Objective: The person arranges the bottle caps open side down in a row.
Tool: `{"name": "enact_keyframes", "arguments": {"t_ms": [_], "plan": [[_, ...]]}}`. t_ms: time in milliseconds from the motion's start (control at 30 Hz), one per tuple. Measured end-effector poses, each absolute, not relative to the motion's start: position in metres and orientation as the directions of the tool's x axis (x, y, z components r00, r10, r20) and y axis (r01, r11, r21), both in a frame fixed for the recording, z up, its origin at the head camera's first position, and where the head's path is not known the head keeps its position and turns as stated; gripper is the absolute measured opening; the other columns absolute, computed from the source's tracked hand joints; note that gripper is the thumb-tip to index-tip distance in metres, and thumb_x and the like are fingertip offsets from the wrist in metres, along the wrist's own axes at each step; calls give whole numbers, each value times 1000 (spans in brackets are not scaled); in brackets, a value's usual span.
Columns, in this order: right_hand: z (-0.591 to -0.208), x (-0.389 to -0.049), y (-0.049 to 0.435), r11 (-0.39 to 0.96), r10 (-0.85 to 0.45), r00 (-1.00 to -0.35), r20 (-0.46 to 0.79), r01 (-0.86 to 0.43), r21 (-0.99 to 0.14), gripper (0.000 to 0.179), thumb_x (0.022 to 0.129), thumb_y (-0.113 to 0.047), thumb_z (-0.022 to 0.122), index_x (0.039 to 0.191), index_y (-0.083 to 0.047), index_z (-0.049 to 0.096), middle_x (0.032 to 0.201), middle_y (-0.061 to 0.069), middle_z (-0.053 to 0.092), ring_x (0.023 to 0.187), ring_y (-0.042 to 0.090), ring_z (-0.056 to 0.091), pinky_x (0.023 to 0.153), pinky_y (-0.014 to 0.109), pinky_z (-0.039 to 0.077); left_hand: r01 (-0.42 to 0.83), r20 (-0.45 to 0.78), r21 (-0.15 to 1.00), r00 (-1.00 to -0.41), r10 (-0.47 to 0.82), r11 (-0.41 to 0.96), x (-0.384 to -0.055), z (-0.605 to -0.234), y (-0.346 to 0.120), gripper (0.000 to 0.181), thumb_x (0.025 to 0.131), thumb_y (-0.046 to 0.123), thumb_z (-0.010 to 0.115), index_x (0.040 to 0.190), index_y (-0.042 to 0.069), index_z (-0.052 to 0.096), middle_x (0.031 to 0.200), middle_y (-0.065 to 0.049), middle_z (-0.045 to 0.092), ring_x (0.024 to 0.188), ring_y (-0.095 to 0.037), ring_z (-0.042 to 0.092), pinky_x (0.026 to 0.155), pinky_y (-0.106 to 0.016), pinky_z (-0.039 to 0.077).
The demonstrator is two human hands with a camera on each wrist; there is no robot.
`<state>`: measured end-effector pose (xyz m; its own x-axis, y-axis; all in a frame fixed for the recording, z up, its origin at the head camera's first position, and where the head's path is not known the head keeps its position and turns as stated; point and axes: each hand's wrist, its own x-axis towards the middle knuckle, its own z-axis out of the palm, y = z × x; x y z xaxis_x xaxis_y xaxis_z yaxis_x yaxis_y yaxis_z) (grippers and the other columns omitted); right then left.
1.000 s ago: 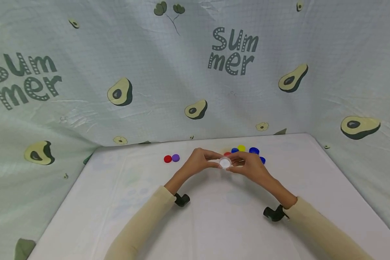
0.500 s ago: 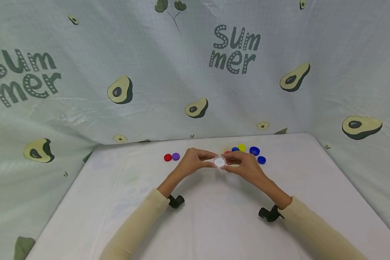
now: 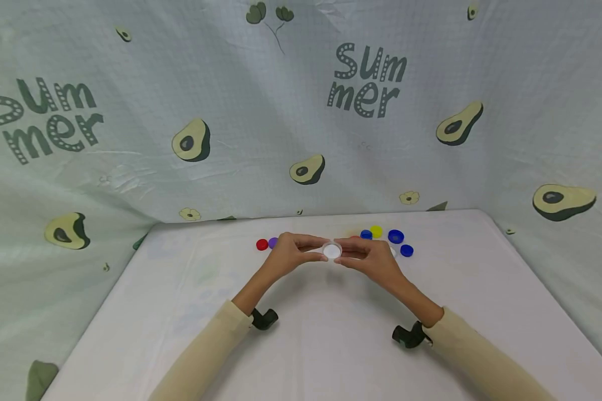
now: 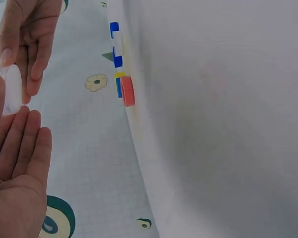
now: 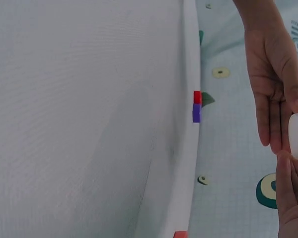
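Note:
A white round bottle cap (image 3: 332,251) is held up over the table, its flat round face toward the head camera. My left hand (image 3: 287,255) pinches its left edge between thumb and fingers. From the other side, my right hand (image 3: 373,259) pinches the right edge the same way. In the left wrist view the white cap (image 4: 12,89) appears edge-on between the two hands, with the remaining fingers of both stretched out. The right wrist view catches only part of the cap (image 5: 297,136) at its border.
On the white table (image 3: 331,334), a red cap (image 3: 262,244) and a purple cap (image 3: 273,243) lie at back left. Behind my right hand are a yellow cap (image 3: 376,231), several blue caps (image 3: 396,236), and partly hidden red and white ones. A printed cloth (image 3: 251,111) hangs behind.
Both hands have moved left together with the white cap between them. A white cap on the table now shows beside the right hand, and the left hand partly covers the purple one.

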<state>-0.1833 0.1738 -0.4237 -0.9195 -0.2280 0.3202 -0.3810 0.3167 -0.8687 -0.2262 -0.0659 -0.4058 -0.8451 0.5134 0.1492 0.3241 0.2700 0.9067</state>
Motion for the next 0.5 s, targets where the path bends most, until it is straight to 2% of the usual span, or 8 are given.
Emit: {"name": "enact_keyframes", "arguments": {"t_ms": [200, 400, 500], "plan": [[-426, -184, 164, 295, -245, -910, 335, -399, -868, 41, 85, -14, 84, 123, -4, 73, 113, 11, 73, 100, 24, 74, 81, 27, 59, 305, 147, 921, -848, 509, 242, -223, -407, -77, 40, 82, 20, 86, 120, 11, 76, 120, -6, 74, 116, -21, 69, 93, -34, 57], [-429, -188, 160, 317, -292, -864, 409, -491, -811, 42, 83, -14, 85, 122, -5, 74, 117, 10, 74, 107, 27, 72, 88, 46, 58, 311, 156, 922, -844, 512, 231, -221, -406, -84, 41, 81, 18, 87, 120, 10, 76, 119, -7, 74, 117, -21, 68, 93, -33, 57], [-430, -191, 159, 322, -317, -830, 459, -549, -771, 41, 83, -13, 85, 123, -6, 74, 116, 8, 74, 108, 26, 72, 89, 51, 57, 316, 165, 923, -842, 513, 221, -221, -404, -87, 41, 81, 16, 87, 119, 8, 76, 119, -8, 74, 116, -22, 68, 92, -33, 57]]}}
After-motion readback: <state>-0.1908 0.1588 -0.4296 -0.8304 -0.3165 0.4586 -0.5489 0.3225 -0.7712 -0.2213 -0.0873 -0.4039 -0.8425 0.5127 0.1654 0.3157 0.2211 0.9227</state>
